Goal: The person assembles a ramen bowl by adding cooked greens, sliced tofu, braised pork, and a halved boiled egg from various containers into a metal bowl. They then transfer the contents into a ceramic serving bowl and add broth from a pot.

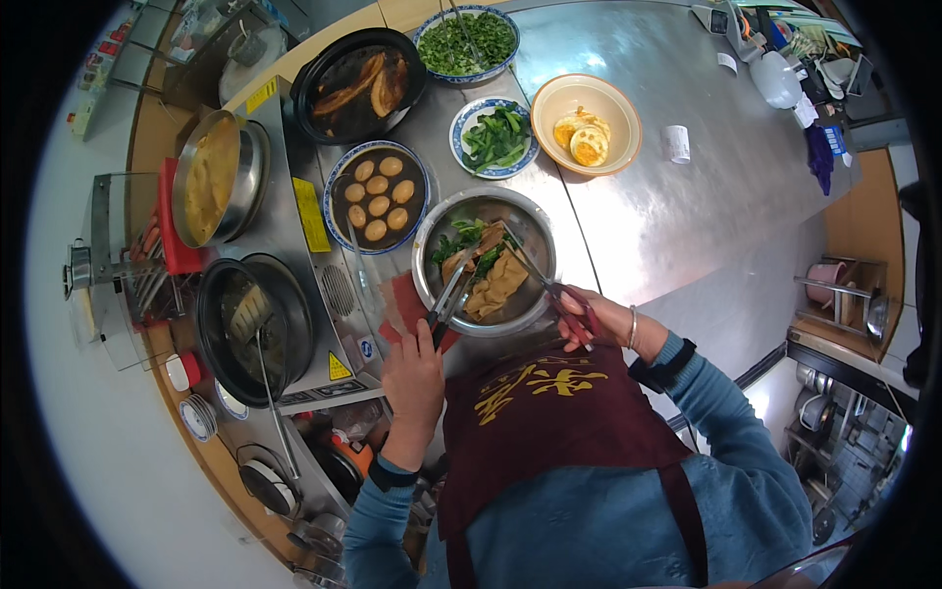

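A steel bowl (pixel 423 275) stands in front of me with a folded tan piece of food (pixel 497 288), like tofu skin, and leafy greens (pixel 468 232) in it. My left hand (pixel 412 381) is closed around the dark handles of metal tongs (pixel 451 293), whose tips reach into the bowl. In my right hand (pixel 608 319) are red-handled scissors (pixel 571 306). Their blades extend over the bowl into the food, close to the tongs' tips. Whether the blades touch the food I cannot tell. A reddish cloth (pixel 400 304) lies at the bowl's left side.
Left of the bowl are a dish of brown eggs (pixel 378 232), a black pot of meat (pixel 306 118), a steel pan (pixel 257 177) and a dark wok (pixel 211 344) with a skimmer. Beyond stand plated greens (pixel 494 135), chopped greens (pixel 461 47) and a cream bowl (pixel 628 128) with fried eggs.
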`<move>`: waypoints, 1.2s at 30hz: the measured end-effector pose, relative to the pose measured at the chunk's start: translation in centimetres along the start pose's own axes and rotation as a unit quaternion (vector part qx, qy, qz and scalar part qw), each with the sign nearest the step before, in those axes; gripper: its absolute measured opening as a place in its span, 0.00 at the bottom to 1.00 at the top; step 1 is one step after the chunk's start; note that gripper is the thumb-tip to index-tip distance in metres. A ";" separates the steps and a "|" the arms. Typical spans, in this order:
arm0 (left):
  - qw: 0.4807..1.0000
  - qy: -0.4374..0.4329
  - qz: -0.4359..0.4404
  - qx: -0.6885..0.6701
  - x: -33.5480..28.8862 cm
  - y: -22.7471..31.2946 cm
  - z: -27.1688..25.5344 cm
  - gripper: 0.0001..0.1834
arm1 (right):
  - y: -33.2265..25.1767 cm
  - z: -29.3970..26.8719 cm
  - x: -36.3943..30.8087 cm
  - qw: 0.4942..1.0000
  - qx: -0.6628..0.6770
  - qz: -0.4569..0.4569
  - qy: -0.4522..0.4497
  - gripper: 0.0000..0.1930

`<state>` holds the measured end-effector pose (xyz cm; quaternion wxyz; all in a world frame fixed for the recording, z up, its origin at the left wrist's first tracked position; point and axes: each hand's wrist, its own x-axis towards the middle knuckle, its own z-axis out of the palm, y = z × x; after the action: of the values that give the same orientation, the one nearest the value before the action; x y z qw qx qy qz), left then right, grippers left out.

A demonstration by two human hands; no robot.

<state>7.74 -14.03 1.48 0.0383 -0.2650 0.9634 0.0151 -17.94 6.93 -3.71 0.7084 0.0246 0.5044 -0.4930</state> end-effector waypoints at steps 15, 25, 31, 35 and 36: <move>0.999 0.028 -0.023 -0.024 -2.8 1.5 1.5 0.32 | -4.4 -0.4 4.2 0.981 -0.182 0.024 0.058 0.24; 0.997 0.002 -0.060 -0.053 -2.5 2.4 1.4 0.32 | -5.1 0.9 0.7 0.974 -0.205 0.089 0.029 0.42; 0.997 -0.003 -0.058 -0.044 -2.6 2.5 1.2 0.33 | -6.3 2.2 3.7 0.967 -0.233 0.094 0.032 0.40; 0.997 0.002 -0.070 -0.043 -2.9 2.2 1.2 0.34 | -6.7 0.9 4.2 0.953 -0.274 0.105 0.071 0.34; 0.996 0.009 -0.082 -0.043 -3.1 2.0 1.2 0.34 | -6.6 0.5 4.3 0.952 -0.280 0.095 0.073 0.32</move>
<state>9.40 -10.66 0.58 0.0196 -0.3446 0.9372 0.0508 -22.33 0.38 -3.53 0.6919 -0.0913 0.6677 -0.2592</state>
